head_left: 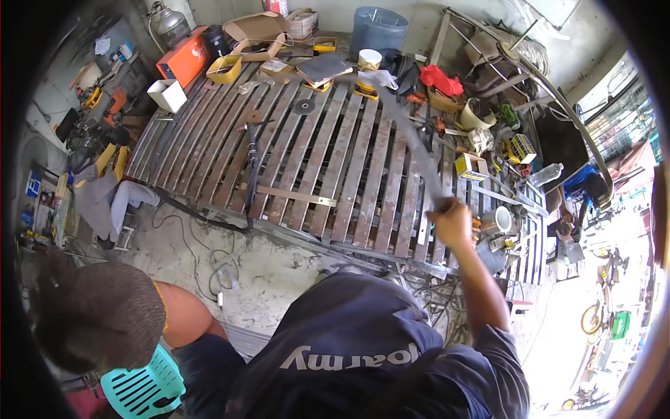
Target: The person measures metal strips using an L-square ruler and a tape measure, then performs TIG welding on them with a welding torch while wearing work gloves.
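Note:
My right hand (452,222) is closed around the lower end of a long grey flat metal bar (417,143), which is smeared by motion. The bar slants up and to the left over the slatted metal workbench (342,178), its far end near a small yellow box (366,91). Just right of my fist stands a pale cup-like container (497,221) on the bench's right side. A short flat strip with holes (296,195) lies across the slats to the left. My left hand is out of view.
A co-worker (115,300) is close on my left beside a teal plastic chair (145,380). Cables (202,244) run over the floor. A cutting disc (304,107), a blue bucket (379,29), an orange machine (185,57) and a red cloth (441,81) are along the bench's back.

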A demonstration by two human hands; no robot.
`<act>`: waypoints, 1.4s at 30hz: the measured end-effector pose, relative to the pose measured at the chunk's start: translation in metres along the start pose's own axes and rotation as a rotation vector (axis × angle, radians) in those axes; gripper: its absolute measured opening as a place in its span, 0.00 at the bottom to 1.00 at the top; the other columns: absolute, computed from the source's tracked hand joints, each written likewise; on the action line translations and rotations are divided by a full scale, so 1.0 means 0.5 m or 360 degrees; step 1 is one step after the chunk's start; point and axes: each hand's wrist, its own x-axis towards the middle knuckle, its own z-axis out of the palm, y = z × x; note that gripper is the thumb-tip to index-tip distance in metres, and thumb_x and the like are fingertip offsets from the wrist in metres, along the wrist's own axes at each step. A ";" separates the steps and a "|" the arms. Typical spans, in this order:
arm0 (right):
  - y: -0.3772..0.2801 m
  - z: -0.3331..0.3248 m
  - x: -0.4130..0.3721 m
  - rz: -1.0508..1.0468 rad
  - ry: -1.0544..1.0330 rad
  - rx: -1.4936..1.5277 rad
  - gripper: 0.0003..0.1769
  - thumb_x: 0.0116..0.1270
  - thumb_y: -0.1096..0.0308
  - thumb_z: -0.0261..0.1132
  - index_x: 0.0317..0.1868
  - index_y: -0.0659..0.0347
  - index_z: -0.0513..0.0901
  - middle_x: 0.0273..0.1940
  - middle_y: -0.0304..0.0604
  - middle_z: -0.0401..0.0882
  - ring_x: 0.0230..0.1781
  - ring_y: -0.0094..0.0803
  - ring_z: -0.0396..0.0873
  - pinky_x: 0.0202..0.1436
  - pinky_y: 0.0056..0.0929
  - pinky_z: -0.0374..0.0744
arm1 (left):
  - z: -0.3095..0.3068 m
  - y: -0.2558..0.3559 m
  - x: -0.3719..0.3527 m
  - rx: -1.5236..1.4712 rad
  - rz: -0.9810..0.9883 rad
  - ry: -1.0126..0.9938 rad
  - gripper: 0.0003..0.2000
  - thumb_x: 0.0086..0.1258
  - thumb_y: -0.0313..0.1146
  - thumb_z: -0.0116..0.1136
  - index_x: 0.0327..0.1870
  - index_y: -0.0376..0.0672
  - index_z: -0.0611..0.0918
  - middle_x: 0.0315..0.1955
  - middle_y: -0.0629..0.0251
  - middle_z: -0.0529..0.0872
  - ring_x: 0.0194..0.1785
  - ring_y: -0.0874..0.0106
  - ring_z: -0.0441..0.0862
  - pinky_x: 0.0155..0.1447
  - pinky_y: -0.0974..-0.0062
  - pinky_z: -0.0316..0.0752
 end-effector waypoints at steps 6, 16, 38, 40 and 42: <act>0.106 0.245 -0.049 0.0317 -0.0229 0.0002 0.28 0.60 0.60 0.79 0.56 0.72 0.90 0.52 0.66 0.95 0.56 0.61 0.94 0.65 0.52 0.89 | -0.003 0.056 -0.080 -0.1454 -0.0827 0.0082 0.29 0.94 0.44 0.51 0.84 0.31 0.67 0.78 0.46 0.76 0.67 0.51 0.89 0.67 0.58 0.90; 0.211 0.311 -0.022 -0.0077 -0.0418 -0.0589 0.46 0.63 0.47 0.88 0.71 0.68 0.82 0.75 0.70 0.73 0.76 0.61 0.78 0.73 0.53 0.84 | -0.090 0.108 -0.029 -0.1899 -0.0881 0.0730 0.27 0.93 0.47 0.49 0.77 0.30 0.78 0.68 0.42 0.85 0.59 0.55 0.92 0.60 0.60 0.91; -0.206 -0.526 -0.383 -0.1734 0.0221 0.0881 0.08 0.79 0.59 0.67 0.50 0.50 0.86 0.47 0.37 0.78 0.42 0.31 0.77 0.48 0.34 0.75 | -0.151 0.249 0.083 -0.2387 -0.0633 0.0942 0.23 0.90 0.41 0.52 0.74 0.33 0.81 0.65 0.45 0.87 0.57 0.57 0.93 0.59 0.61 0.90; -0.205 -0.525 -0.397 -0.1608 0.0224 0.0891 0.04 0.78 0.61 0.68 0.45 0.48 0.86 0.42 0.34 0.77 0.37 0.27 0.75 0.43 0.32 0.74 | -0.150 0.256 0.086 -0.2435 -0.0590 0.0929 0.23 0.90 0.41 0.52 0.74 0.33 0.81 0.65 0.45 0.87 0.57 0.57 0.93 0.59 0.61 0.90; -0.195 -0.511 -0.396 -0.1760 0.0368 0.1097 0.02 0.76 0.63 0.69 0.41 0.46 0.86 0.39 0.31 0.77 0.34 0.24 0.75 0.40 0.31 0.73 | -0.150 0.258 0.104 -0.2490 -0.0488 0.0906 0.23 0.89 0.40 0.53 0.73 0.33 0.82 0.65 0.46 0.88 0.56 0.57 0.93 0.59 0.61 0.90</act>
